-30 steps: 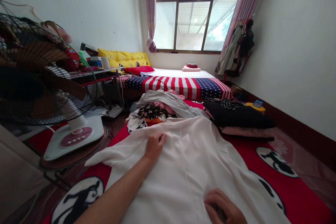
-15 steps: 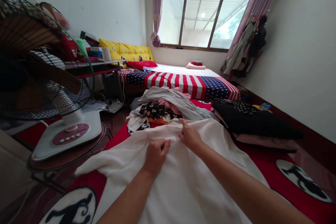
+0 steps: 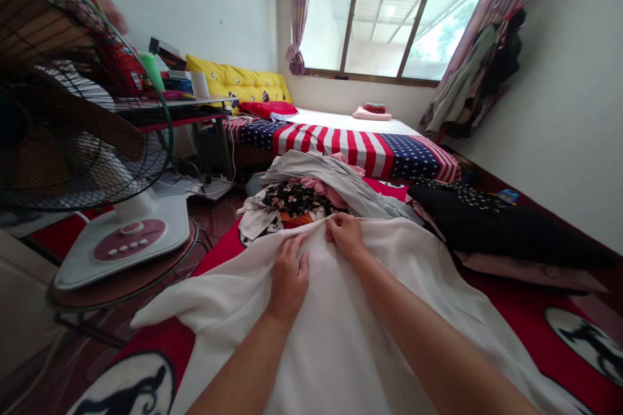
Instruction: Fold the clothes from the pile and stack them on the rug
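The right hand has its fingertips drawn together on the far edge of a white garment, apparently pinching the cloth. Beside it, the left hand rests on the same cloth, fingers stretched forward and thumb apart, gripping nothing that shows. The garment lies spread beneath both forearms on a red blanket, a sleeve reaching out to the left. Just beyond its far edge is a heap of clothes; near its right side, a dark stack. Farther out are a fan on the left and a bed under the window.

The cloth looks thin and loose, so it could slip from so small a pinch. The left hand's weight might hold one part down and crease the garment if the right pulled; a forward tug could ruck it against the heap.

Half a second ago the right index finger pointed outward; now it is curled in. The left hand, then loosely curled, has flattened out.
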Tool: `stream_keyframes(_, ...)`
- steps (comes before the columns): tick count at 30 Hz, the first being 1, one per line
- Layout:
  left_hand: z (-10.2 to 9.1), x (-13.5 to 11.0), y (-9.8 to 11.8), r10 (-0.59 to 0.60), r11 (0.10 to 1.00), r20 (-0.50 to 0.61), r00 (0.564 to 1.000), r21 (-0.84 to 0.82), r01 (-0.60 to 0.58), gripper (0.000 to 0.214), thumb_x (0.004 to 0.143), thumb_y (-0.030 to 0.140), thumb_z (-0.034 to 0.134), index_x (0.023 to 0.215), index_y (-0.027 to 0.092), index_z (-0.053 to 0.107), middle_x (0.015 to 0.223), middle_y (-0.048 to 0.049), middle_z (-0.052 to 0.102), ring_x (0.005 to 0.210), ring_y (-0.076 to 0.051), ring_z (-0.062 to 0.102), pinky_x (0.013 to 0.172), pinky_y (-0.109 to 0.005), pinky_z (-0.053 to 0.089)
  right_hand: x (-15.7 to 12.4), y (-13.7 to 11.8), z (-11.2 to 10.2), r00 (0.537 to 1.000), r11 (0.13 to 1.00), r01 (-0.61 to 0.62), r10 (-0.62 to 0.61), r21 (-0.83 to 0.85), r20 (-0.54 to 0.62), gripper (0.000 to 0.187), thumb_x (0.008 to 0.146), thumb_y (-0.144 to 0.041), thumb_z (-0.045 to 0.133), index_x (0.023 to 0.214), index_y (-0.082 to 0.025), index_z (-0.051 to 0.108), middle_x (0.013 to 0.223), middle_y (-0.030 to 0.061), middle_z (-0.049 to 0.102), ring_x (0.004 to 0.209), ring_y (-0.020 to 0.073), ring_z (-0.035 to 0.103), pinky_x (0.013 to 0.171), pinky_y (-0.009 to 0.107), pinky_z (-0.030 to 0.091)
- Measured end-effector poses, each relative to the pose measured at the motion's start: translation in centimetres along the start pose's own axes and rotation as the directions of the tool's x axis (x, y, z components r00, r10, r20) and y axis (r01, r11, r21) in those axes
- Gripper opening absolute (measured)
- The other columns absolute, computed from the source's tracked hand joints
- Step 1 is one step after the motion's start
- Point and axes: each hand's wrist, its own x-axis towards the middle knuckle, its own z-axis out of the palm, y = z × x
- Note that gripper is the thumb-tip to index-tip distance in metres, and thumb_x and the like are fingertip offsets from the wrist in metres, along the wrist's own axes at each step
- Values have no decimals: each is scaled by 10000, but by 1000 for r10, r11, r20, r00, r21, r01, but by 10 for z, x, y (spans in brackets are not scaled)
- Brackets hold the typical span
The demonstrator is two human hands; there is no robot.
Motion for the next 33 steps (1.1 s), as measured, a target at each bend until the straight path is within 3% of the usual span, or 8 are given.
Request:
stream_keyframes(3,5,0,-7,-40,991,29,999,126,36,465,888,225,487,1347,152,456,1285,-140,548,1231,-267,499,1063,-446,404,4,7,6,1000,996,-19,19,83,-3,78,770,-183,522,828,-170,572,605,-3,642,518,129,628,541,216,478)
stream_keyframes(6,8,-1,-9,-60,964,103,993,265,30,653,835,312,600,1421,139,371,1393,-161,475,1306,-296,434,1101,-468,360,6,6,2,998,986,-43,35,159,51,241,744,-163,547,983,-165,514,621,-14,649,562,149,656,551,236,506)
stream_keyframes(11,13,-5,-9,-71,898,162,984,439,-8,906,723,479,706,1469,166,299,1518,-170,335,1403,-332,305,1135,-510,293,-25,-2,-30,987,977,35,-66,210,143,347,725,-234,628,1046,-179,510,898,47,699,816,173,683,737,306,543)
stream_keyframes(14,14,-6,-8,-91,870,185,979,493,-12,944,715,523,703,1478,147,293,1541,-176,291,1423,-329,264,1150,-492,270,-59,6,-63,964,965,258,-254,-42,82,247,765,-232,587,1009,-191,590,1029,73,674,992,205,626,921,375,473)
stream_keyframes(17,13,-5,-6,-113,851,208,971,525,-14,963,714,540,699,1486,138,288,1558,-179,247,1439,-325,218,1160,-480,245,-80,31,-96,918,768,373,-389,-521,84,351,818,-266,555,1162,-216,604,1294,96,577,1244,262,470,1089,482,297)
stream_keyframes(20,12,-4,-2,-141,836,214,966,548,1,1012,687,580,705,1497,153,275,1581,-185,159,1459,-346,114,1165,-491,205,-81,62,-120,973,606,188,-224,-773,61,585,864,-439,538,1408,-255,432,1549,89,286,1422,322,212,1113,598,178)
stream_keyframes(23,12,-3,2,-181,816,211,961,577,28,1093,630,638,719,1510,200,245,1600,-167,52,1452,-404,13,1158,-545,151,-70,84,-130,1000,555,28,-5,-831,31,643,928,-553,373,1506,-310,231,1603,38,111,1458,320,86,1088,620,222)
stream_keyframes(33,10,0,-3,-267,762,373,888,646,-42,1128,548,872,558,1486,297,309,1612,-87,55,1451,-409,-37,1152,-553,26,-63,90,-133,993,575,-52,118,-817,20,674,917,-646,270,1514,-351,168,1606,-23,75,1467,272,49,1126,584,162)
